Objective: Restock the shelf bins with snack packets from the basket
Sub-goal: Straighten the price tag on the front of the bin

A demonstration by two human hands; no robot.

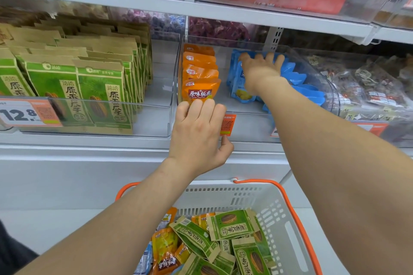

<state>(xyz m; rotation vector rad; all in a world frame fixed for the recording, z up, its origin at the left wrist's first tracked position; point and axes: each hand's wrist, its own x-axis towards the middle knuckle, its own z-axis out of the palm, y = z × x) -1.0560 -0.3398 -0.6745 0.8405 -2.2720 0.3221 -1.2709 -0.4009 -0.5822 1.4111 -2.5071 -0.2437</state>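
On the middle shelf, a clear bin (pixel 250 128) stood divided in use between a row of orange chestnut packets (pixel 200 78) on its left and a looser row of blue packets (pixel 295 78) on its right. The left hand (pixel 196 131) gripped the bin's front wall, four fingers hooked over the rim against the foot of the front orange packet and the thumb pressed to the outside just under a small orange price tag (pixel 228 124). The right hand (pixel 260 71) reached deep into the same bin and lay flat on the blue packets with its fingers spread and straight, holding nothing. Both rows left bare floor at the front of the bin, so this bin looked only partly filled. Just to the left, the neighbouring bin (pixel 154 118) held several upright rows of green sunflower seed packets (pixel 100 87), with some room at its right side. Below the arms, the white basket (pixel 290 205) with its orange rim had plenty in it: a pile of green seed packets (pixel 232 223) and orange packets (pixel 164 243) beside them. By that showing, the restocking seemed well begun but far from finished, with much of the basket's load yet to be shelved.
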